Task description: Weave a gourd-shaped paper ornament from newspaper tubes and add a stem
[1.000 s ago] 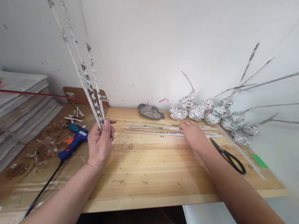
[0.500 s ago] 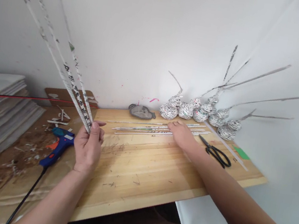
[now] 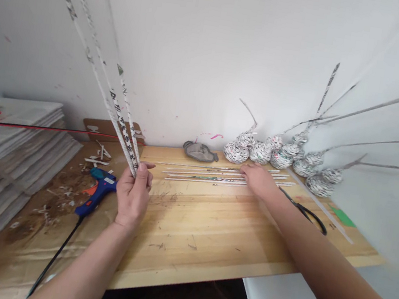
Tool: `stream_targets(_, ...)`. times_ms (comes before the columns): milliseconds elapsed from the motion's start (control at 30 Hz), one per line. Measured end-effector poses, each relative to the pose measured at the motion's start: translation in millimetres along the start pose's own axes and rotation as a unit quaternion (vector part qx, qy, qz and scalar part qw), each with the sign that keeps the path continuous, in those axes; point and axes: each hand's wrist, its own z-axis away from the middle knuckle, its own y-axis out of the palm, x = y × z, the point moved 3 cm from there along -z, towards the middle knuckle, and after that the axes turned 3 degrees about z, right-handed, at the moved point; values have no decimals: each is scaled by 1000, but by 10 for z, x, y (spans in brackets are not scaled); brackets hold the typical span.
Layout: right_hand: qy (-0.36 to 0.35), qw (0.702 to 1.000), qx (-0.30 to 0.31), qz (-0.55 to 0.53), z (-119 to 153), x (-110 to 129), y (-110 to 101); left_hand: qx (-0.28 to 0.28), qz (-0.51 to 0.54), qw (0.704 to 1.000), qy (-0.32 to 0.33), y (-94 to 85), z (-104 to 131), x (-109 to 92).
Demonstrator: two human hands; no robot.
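Note:
Three long rolled newspaper tubes [image 3: 121, 127] rise up and to the left out of my left hand [image 3: 134, 192], which is closed round their lower ends. Toward the back of the wooden board, several more paper tubes [image 3: 203, 176] lie side by side, roughly level across my view. My right hand [image 3: 258, 180] rests on these tubes toward their right end, fingers stretched out to the left and touching them. Its fingertips are partly hidden. Black-handled scissors [image 3: 312, 218] lie right of my right wrist, partly covered by my forearm.
Several woven paper gourd shapes [image 3: 237, 151] with long stems stand along the wall. A grey cloth-like piece [image 3: 199, 151] lies behind the tubes. To the left are a blue glue gun [image 3: 95, 196], paper scraps and a paper stack [image 3: 3, 169]. A green piece [image 3: 342, 216] lies on the wooden board [image 3: 184, 248].
My view has turned a little left, so everything sits further right. The tubes under my right hand lie slightly more spread. My left hand still holds its three tubes.

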Motion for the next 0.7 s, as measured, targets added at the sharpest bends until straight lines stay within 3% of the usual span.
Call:
stream_targets(200,-9,1000,-7,-7,-17,-28,50,2,-5,1000,-1,-7,-4,15)
stream_targets(400,4,999,-43,-17,35,-16,-66,3,2,1000,1,-2,-2,6)
stream_targets(567,34,994,-91,-49,42,15,-291,8,-14,1000,5,-5,9,24)
stream_targets(700,95,978,-160,-97,-28,-90,-670,18,4,1000,-12,12,9,58)
